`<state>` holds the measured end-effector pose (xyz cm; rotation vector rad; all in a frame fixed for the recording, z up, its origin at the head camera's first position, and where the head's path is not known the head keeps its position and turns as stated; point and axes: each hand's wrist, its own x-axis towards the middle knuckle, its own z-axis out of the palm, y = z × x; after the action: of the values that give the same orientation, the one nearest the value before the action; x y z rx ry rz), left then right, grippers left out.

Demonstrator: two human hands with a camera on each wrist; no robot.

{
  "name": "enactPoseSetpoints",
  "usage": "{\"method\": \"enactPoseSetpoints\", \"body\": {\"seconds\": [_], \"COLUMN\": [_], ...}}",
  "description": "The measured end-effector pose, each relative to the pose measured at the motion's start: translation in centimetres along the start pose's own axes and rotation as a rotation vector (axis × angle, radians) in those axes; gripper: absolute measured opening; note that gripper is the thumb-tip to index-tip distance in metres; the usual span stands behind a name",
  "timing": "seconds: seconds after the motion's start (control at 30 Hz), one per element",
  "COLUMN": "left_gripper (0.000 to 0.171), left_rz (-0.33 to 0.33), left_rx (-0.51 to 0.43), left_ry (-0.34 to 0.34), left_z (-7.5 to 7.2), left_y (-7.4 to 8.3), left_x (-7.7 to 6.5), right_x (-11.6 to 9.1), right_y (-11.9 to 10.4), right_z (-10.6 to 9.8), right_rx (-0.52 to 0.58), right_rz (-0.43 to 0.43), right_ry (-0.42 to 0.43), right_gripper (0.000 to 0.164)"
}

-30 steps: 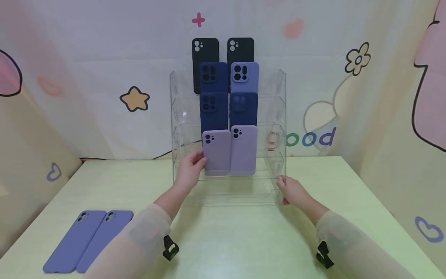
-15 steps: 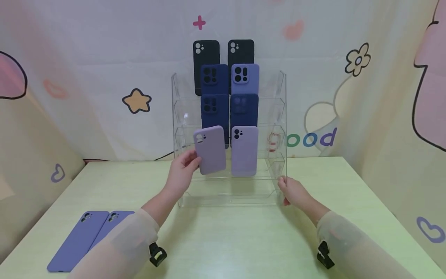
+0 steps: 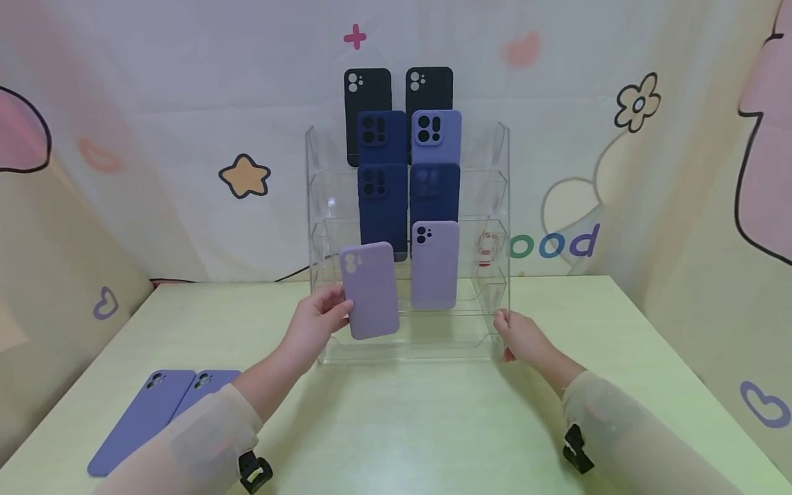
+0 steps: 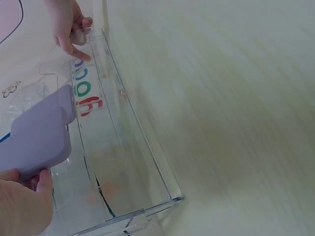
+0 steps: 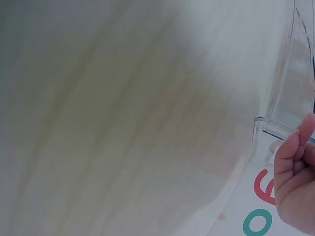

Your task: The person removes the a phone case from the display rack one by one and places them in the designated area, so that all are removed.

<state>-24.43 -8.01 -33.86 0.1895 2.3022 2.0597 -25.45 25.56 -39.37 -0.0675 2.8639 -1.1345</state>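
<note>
My left hand (image 3: 312, 324) pinches a light purple phone case (image 3: 371, 292) by its left edge. In the head view the case tilts slightly and is in front of the clear acrylic display rack (image 3: 445, 352). The left wrist view shows the thumb and fingers of the left hand (image 4: 24, 209) at the lower edge of the held phone case (image 4: 34, 147). My right hand (image 3: 522, 337) grips the rack's right side near the bottom; in the right wrist view this hand (image 5: 298, 179) is partly cut off. A second light purple case (image 3: 435, 265) stands on a lower tier.
Higher tiers bear navy cases (image 3: 382, 206), a periwinkle case (image 3: 436, 130) and black cases (image 3: 368, 89). Two blue-purple cases lie on the table at left, one (image 3: 139, 423) partly beside the left sleeve (image 3: 185, 440). A patterned cloth (image 3: 247, 124) hangs behind the rack.
The left hand has lifted the left light purple case off its tier, then brought it left, down and out in front of the rack. The right hand keeps its hold on the rack.
</note>
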Motion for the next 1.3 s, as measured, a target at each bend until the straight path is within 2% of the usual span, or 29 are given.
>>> {"method": "enactPoseSetpoints", "body": {"seconds": [0.3, 1.0, 1.13, 1.3], "left_gripper": [0.033, 0.034, 0.034, 0.038], "left_rz": [0.002, -0.094, -0.111, -0.099], "left_rx": [-0.021, 0.011, 0.025, 0.040], "left_ry": [-0.050, -0.112, -0.129, -0.171], "left_z": [-0.7, -3.1, -3.8, -5.0], "left_y": [-1.0, -2.3, -2.5, -2.9], "left_x": [-1.2, -5.0, -5.7, -6.6], "right_x": [0.0, 0.2, 0.2, 0.3], "right_y": [0.4, 0.1, -0.1, -0.1], "right_z": [0.0, 0.0, -0.1, 0.0], "right_rx": [-0.011, -0.023, -0.015, -0.014], "right_rz": [0.011, 0.009, 0.023, 0.022], "right_ry": [-0.003, -0.017, -0.015, -0.015], "right_gripper": [0.027, 0.028, 0.027, 0.026]}}
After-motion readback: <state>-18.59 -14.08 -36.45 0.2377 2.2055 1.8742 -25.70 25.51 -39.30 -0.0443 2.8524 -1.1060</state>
